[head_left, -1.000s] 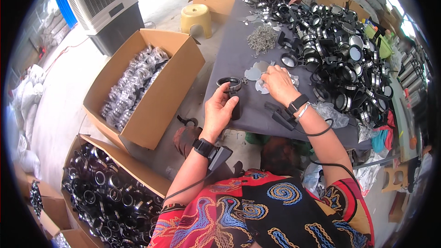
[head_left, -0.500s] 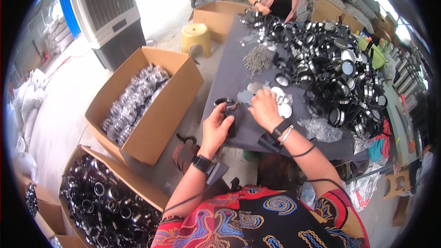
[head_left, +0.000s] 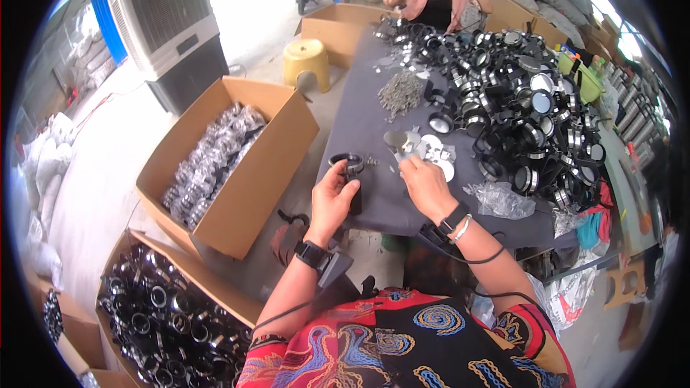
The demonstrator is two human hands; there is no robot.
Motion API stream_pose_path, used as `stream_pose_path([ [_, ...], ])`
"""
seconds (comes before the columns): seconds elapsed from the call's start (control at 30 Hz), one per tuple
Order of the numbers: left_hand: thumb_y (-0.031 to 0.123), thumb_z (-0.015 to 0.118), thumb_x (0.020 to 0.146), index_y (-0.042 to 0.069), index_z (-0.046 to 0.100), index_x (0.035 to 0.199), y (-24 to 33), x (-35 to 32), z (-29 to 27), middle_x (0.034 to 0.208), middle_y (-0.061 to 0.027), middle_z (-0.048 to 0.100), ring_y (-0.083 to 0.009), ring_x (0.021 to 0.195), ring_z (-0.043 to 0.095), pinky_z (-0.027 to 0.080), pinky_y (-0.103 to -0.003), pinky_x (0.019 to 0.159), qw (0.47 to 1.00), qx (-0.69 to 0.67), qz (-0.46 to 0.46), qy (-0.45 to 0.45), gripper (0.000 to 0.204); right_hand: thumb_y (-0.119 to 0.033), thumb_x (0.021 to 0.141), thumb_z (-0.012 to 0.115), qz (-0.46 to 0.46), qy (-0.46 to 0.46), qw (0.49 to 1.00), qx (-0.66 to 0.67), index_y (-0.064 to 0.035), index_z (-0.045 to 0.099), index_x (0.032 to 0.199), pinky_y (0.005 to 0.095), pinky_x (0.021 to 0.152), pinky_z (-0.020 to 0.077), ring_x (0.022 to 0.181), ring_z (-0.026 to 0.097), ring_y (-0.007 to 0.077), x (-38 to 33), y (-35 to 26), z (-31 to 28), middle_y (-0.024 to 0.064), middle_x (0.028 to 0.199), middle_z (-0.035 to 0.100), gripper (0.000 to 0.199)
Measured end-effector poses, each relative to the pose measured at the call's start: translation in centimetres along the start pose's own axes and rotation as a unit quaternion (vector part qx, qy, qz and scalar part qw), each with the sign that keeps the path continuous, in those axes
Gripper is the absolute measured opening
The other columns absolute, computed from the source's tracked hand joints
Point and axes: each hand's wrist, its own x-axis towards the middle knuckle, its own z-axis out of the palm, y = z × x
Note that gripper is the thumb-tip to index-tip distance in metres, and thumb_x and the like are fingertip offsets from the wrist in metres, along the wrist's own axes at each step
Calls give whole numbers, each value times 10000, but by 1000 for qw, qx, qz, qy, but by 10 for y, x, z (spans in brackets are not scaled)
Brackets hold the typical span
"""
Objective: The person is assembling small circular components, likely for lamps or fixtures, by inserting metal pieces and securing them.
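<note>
My left hand [head_left: 332, 205] is closed around a black ring-shaped part with a handle [head_left: 348, 165], its round opening facing up over the table's near left edge. To its right, my right hand [head_left: 430, 188] pinches a thin grey disc [head_left: 415, 149] at the fingertips, partly hidden by the fingers. Loose white and silvery discs [head_left: 444, 167] lie just beyond and beside that hand. Small metal pieces [head_left: 371, 161] rest on the cloth between my two hands.
A heap of black and silver round parts [head_left: 503, 100] covers the table's right side, near a pile of small grey hardware [head_left: 401, 93]. Cardboard boxes [head_left: 284, 165] of parts stand left, with a yellow stool [head_left: 306, 65] beyond. A person [head_left: 438, 0] sits across the table.
My right hand has drawn back slightly to the right, and a grey disc no longer lies beside the ring part. My left hand stays nearly in place. The person opposite has shifted their arms.
</note>
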Motion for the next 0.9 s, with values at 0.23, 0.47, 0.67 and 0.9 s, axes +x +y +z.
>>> stream_pose_path([
  [0.23,86,665,856,35,472,1326,2,0,0,833,-10,587,-37,639,525,419,-185,479,999,-1,-45,5,511,-46,733,585,-123,35,990,52,-65,554,801,370,609,465,684,563,255,-28,-12,16,76,804,533,77],
  [0.47,70,659,856,59,354,1412,2,-1,0,850,-17,594,-41,654,529,421,-184,490,1000,26,-13,0,634,-7,796,627,-48,177,967,176,-29,577,863,384,620,484,727,601,309,28,-28,-1,109,800,585,86],
  [0.67,55,665,845,85,258,1467,2,0,0,866,-17,600,-44,668,517,412,-192,515,1000,16,-10,-3,743,-28,792,606,-115,130,969,177,-38,523,847,378,581,498,725,624,300,53,-41,36,95,788,593,100],
  [0.9,59,675,843,54,393,1398,3,0,-2,858,-14,588,-45,680,511,419,-204,551,999,33,-16,-2,622,-19,751,578,-147,86,972,162,-42,505,837,381,568,499,689,612,296,53,-40,43,94,761,562,114],
])
